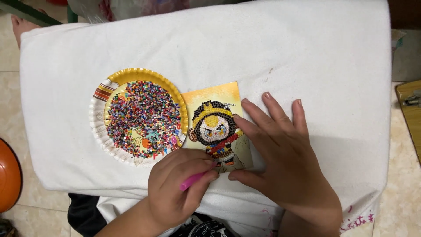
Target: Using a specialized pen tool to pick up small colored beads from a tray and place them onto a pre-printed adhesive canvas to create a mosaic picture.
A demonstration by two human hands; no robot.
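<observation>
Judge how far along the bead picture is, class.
Done: the penguin's head and face on the small yellow bead-picture card look filled. In hand: the left hand works a pink pen tool near its lower body; the right hand steadies the card. Left: the background looks bare.

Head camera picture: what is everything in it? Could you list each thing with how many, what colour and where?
Round paper plate: one, yellow rim with white fluted edge, left on the towel.
Small beads: a great many, mixed colours, heaped in the plate.
Bead picture card: one, yellow background, cartoon figure in black, yellow, white and red dots, right of the plate and touching its rim.
White towel: one, spread beneath everything.
Orange round thing: one, at the left edge on the tiled floor.
Wooden board with metal clip: one, brown, right edge.
Pink pen tool: one, tip at the card's lower edge.
Left hand: holds the pen.
Right hand: flat, pressing on the card's right side.
</observation>
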